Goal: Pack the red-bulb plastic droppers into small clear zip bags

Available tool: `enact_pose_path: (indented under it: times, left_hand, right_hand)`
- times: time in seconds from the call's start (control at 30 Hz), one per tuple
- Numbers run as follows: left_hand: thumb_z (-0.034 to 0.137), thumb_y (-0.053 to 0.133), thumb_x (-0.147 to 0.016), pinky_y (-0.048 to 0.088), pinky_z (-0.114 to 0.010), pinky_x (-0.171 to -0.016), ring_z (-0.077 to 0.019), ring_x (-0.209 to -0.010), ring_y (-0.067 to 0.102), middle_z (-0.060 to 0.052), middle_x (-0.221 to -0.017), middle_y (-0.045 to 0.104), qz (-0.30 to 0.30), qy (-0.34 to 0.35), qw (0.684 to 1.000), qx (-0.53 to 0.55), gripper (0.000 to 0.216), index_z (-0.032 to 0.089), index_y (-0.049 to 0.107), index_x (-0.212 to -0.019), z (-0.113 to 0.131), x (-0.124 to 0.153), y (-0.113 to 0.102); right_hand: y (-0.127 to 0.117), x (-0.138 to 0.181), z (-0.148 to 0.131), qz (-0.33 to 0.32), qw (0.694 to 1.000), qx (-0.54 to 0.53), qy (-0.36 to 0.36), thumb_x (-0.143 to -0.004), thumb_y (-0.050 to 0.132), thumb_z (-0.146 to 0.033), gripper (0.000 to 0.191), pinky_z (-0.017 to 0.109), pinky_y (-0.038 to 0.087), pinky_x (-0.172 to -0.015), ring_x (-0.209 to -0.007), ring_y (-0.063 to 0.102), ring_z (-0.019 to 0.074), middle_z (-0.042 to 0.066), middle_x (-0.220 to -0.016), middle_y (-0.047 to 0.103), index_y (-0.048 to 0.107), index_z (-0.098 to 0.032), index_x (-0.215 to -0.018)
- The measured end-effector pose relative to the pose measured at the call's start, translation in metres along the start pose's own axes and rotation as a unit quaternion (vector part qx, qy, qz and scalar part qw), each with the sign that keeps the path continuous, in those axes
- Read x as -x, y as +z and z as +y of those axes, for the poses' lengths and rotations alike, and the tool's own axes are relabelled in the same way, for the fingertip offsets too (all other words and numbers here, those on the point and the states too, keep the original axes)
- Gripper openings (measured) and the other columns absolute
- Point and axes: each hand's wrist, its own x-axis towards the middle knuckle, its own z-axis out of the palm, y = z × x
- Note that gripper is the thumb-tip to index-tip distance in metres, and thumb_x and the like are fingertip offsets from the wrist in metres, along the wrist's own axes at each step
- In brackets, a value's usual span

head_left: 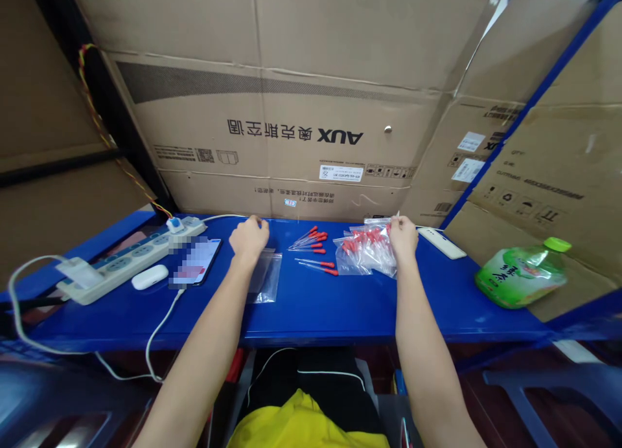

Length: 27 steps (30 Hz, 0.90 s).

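Note:
At the back of the blue table, my left hand (249, 238) is closed with curled fingers. What it holds, if anything, is hidden. Beneath that wrist lie clear zip bags (266, 280), flat and partly covered by the forearm. My right hand (403, 237) pinches the edge of a clear zip bag at the right end of a pile of filled bags (362, 250). Red-ended, thin clear droppers show through these bags. Between my hands, several loose droppers (315, 248) lie on the table in a small group, their red ends pointing right.
A power strip (140, 260), a white earbud case (149, 277) and a phone (201, 261) with a white cable lie left. On the right are a pale phone-like slab (441, 243) and a green-capped bottle (522, 274) on its side. Cardboard (291, 124) walls the back.

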Motion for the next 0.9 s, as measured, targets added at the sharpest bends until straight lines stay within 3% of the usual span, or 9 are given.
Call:
enact_pose_path:
  times: [0.1,0.17,0.3,0.47,0.6,0.67,0.8,0.9]
  left_hand:
    - [0.048,0.051,-0.098,0.054,-0.052,-0.097,-0.0435,-0.122,0.068,-0.024,-0.128,0.074,-0.083,-0.046,0.995,-0.030,0.048,0.017,0.077,-0.125,-0.021,-0.015,0.000]
    - [0.051,0.057,-0.094,0.056,-0.052,-0.096,-0.0444,-0.123,0.068,-0.023,-0.130,0.074,-0.117,-0.053,0.991,-0.038,0.049,0.017,0.078,-0.122,-0.032,-0.023,0.001]
    - [0.057,0.062,-0.090,0.056,-0.048,-0.097,-0.0410,-0.122,0.070,-0.019,-0.126,0.077,-0.169,-0.035,0.983,-0.054,0.048,0.021,0.079,-0.117,-0.038,-0.028,0.000]
    - [0.057,0.067,-0.085,0.057,-0.039,-0.087,-0.0333,-0.101,0.076,-0.014,-0.097,0.082,-0.207,-0.019,0.976,-0.070,0.038,0.023,0.081,-0.094,-0.035,-0.026,-0.001]
    - [0.054,0.070,-0.081,0.056,-0.037,-0.078,-0.0311,-0.086,0.076,-0.011,-0.076,0.079,-0.178,0.010,0.982,-0.055,0.031,0.025,0.077,-0.073,-0.034,-0.023,0.000]
    - [0.051,0.070,-0.081,0.054,-0.036,-0.075,-0.0299,-0.084,0.075,-0.009,-0.075,0.079,-0.146,0.031,0.988,-0.032,0.027,0.026,0.075,-0.071,-0.033,-0.021,0.001]
    - [0.041,0.067,-0.087,0.050,-0.032,-0.076,-0.0276,-0.096,0.074,-0.007,-0.096,0.082,-0.029,0.130,0.991,0.019,0.016,0.027,0.074,-0.090,-0.022,-0.015,0.002]
    - [0.038,0.058,-0.098,0.048,-0.030,-0.078,-0.0230,-0.095,0.074,-0.004,-0.109,0.081,0.021,0.234,0.968,0.085,0.020,0.028,0.068,-0.111,-0.008,-0.007,0.003]
  right_hand:
    - [-0.007,0.000,0.008,0.002,0.996,0.071,0.055,-0.105,0.062,-0.040,0.029,0.041,0.059,-0.093,-0.109,0.068,0.0238,0.012,-0.125,0.069,0.069,-0.018,-0.122]
    - [-0.008,0.003,0.008,0.006,0.995,0.081,0.066,-0.103,0.066,-0.040,0.037,0.046,0.060,-0.098,-0.116,0.067,0.0241,0.011,-0.137,0.064,0.064,-0.020,-0.134]
    - [-0.004,0.009,0.001,0.015,0.992,0.096,0.082,-0.102,0.064,-0.034,0.033,0.044,0.057,-0.098,-0.117,0.065,0.0273,0.017,-0.131,0.065,0.063,-0.016,-0.130]
    - [0.002,0.017,-0.006,0.037,0.988,0.123,0.081,-0.094,0.063,-0.028,0.031,0.043,0.051,-0.097,-0.119,0.059,0.0312,0.019,-0.123,0.064,0.059,-0.017,-0.122]
    - [0.010,0.021,-0.010,0.065,0.996,0.055,-0.006,-0.090,0.054,-0.022,0.028,0.046,0.046,-0.100,-0.120,0.055,0.0331,0.021,-0.124,0.062,0.061,-0.017,-0.116]
    - [0.016,0.025,-0.017,0.069,0.995,0.005,-0.076,-0.090,0.049,-0.021,0.028,0.047,0.044,-0.103,-0.118,0.055,0.0327,0.019,-0.120,0.064,0.062,-0.017,-0.115]
    - [0.032,0.044,-0.038,0.030,0.978,-0.085,-0.187,-0.096,0.045,-0.025,0.026,0.042,0.046,-0.099,-0.104,0.060,0.0273,0.013,-0.109,0.069,0.064,-0.019,-0.113]
    - [0.043,0.068,-0.055,-0.054,0.956,-0.148,-0.247,-0.100,0.049,-0.031,0.023,0.037,0.047,-0.094,-0.096,0.063,0.0245,0.010,-0.104,0.070,0.065,-0.021,-0.111]
